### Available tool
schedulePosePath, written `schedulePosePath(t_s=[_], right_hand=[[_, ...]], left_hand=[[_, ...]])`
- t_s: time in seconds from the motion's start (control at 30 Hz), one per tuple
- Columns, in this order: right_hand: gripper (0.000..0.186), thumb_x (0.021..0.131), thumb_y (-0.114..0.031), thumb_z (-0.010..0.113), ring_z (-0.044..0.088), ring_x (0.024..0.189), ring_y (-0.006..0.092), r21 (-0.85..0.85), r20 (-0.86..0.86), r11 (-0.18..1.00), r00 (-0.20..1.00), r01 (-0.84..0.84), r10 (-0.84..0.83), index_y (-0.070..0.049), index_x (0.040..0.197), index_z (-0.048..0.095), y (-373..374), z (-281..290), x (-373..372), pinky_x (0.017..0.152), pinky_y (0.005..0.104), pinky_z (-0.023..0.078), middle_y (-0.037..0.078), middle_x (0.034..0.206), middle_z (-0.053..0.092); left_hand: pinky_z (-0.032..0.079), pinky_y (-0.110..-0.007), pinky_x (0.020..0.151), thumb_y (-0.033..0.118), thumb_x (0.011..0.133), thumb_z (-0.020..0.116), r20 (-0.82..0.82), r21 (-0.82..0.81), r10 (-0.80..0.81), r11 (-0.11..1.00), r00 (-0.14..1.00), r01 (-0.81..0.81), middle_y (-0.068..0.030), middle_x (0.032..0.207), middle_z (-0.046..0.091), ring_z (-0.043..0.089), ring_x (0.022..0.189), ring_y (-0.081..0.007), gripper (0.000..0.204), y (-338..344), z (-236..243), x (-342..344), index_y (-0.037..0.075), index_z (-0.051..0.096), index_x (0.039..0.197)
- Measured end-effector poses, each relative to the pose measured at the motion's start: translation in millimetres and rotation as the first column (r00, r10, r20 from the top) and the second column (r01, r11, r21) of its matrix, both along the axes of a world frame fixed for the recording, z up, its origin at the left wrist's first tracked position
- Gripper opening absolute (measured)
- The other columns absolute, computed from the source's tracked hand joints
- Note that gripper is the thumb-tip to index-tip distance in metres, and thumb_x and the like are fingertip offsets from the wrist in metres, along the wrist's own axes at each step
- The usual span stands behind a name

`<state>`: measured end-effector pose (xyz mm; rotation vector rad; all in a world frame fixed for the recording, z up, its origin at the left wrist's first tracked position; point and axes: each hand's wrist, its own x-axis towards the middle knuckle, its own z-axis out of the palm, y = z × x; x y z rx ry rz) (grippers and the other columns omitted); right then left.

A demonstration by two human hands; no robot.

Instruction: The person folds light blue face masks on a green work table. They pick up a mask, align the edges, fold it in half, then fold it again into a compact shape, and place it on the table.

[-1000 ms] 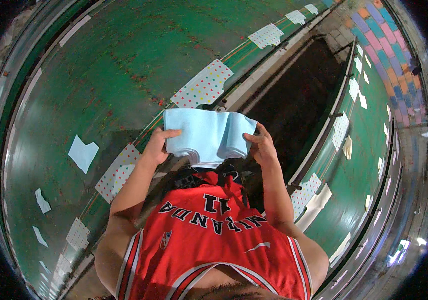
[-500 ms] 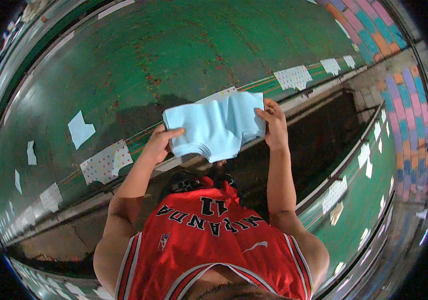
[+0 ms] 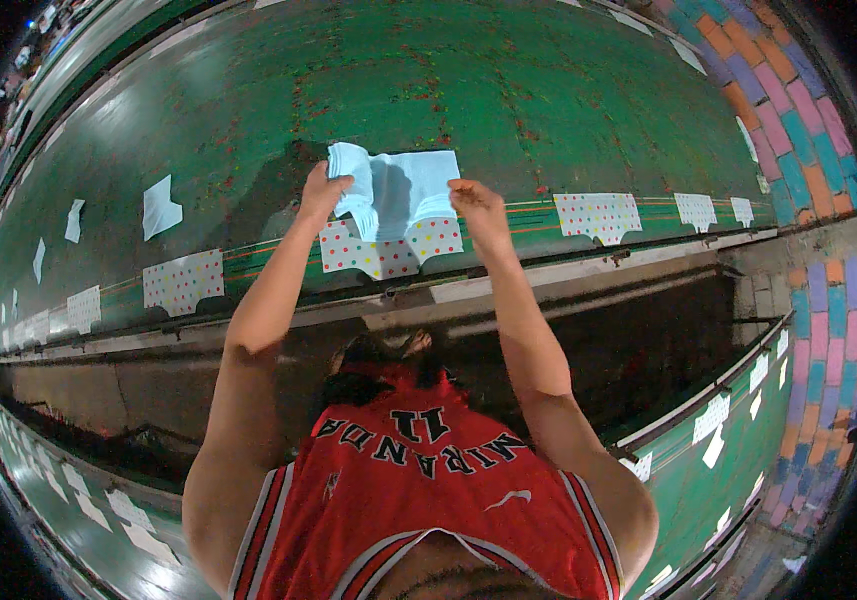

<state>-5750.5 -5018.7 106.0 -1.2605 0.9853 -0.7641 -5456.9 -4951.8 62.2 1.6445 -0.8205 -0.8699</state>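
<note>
A stack of light blue fabric pieces (image 3: 418,180) is held over the green table (image 3: 508,110). My left hand (image 3: 322,192) is closed on its left end, thumb on top, where the cloth is rolled up and layered. My right hand (image 3: 482,208) pinches the stack's right edge between thumb and fingers. Just under the stack's near edge, a white fabric piece with coloured dots (image 3: 393,258) lies flat on the table, its upper part hidden by the blue cloth.
More dotted pieces (image 3: 598,217) lie in a row along the table's near edge. Plain light blue pieces (image 3: 160,207) are at the left. Between this table and a second green table (image 3: 738,470) runs a dark gap (image 3: 608,310). Coloured bricks (image 3: 798,110) border the right.
Both hands have carried the blue stack away from me and left, over the table. Its left part is now rolled up, and the dotted piece beneath shows more. The view has turned slightly.
</note>
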Motion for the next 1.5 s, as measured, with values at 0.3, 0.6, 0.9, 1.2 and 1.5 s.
schedulePosePath(t_s=[0.3, 0.6, 0.9, 1.2, 1.5], right_hand=[[0.075, 0.086, -0.038, 0.075, 0.060, 0.106, 0.0230, 0.224, 0.221, 0.952, 0.962, -0.211, 0.161, 0.008, 0.137, 0.044, -7, -31, 74, 0.090, 0.0363, 0.049, 0.016, 0.122, 0.059], [0.039, 0.091, -0.016, 0.067, 0.061, 0.090, 0.0165, 0.286, 0.204, 0.953, 0.978, -0.101, 0.043, 0.004, 0.122, 0.056, -9, -38, 67, 0.078, 0.0319, 0.049, 0.009, 0.105, 0.066], [0.060, 0.092, 0.003, 0.056, 0.055, 0.099, 0.0206, 0.163, 0.164, 0.986, 0.985, 0.035, -0.062, -0.009, 0.145, 0.031, -2, -19, 76, 0.081, 0.0349, 0.051, 0.016, 0.118, 0.054], [0.035, 0.091, 0.009, 0.050, 0.048, 0.085, 0.0124, -0.021, -0.001, 0.995, 0.996, 0.095, -0.095, -0.012, 0.119, 0.050, 11, -15, 86, 0.071, 0.0268, 0.042, 0.006, 0.100, 0.054], [0.017, 0.094, 0.001, 0.048, 0.051, 0.082, 0.0107, 0.114, 0.038, 0.973, 0.978, 0.199, -0.205, 0.002, 0.092, 0.065, 10, -37, 93, 0.075, 0.0243, 0.041, 0.002, 0.089, 0.060]], left_hand=[[0.050, -0.047, 0.089, 0.022, 0.075, 0.075, 0.670, 0.015, -0.131, 0.986, 0.730, 0.164, -0.0265, 0.115, 0.059, 0.061, 0.103, -0.0439, 0.053, 0, 30, -79, 0.000, 0.057, 0.120], [0.053, -0.031, 0.076, 0.014, 0.087, 0.071, 0.257, -0.051, -0.341, 0.929, 0.904, 0.366, -0.0096, 0.094, 0.070, 0.065, 0.086, -0.0140, 0.028, 8, 23, -78, -0.002, 0.065, 0.110], [0.049, -0.029, 0.073, 0.011, 0.090, 0.067, 0.149, -0.091, -0.343, 0.929, 0.928, 0.358, -0.0073, 0.090, 0.068, 0.061, 0.081, -0.0115, 0.021, 6, 31, -64, -0.005, 0.067, 0.104], [0.046, -0.026, 0.073, 0.011, 0.091, 0.066, -0.177, -0.103, -0.281, 0.958, 0.943, 0.266, -0.0014, 0.090, 0.063, 0.056, 0.081, -0.0090, 0.016, 2, 29, -55, -0.001, 0.066, 0.102], [0.045, -0.025, 0.069, 0.010, 0.090, 0.068, -0.348, -0.126, -0.236, 0.971, 0.907, 0.205, 0.0005, 0.084, 0.062, 0.055, 0.077, -0.0077, 0.011, 0, 20, -50, 0.002, 0.066, 0.097]])
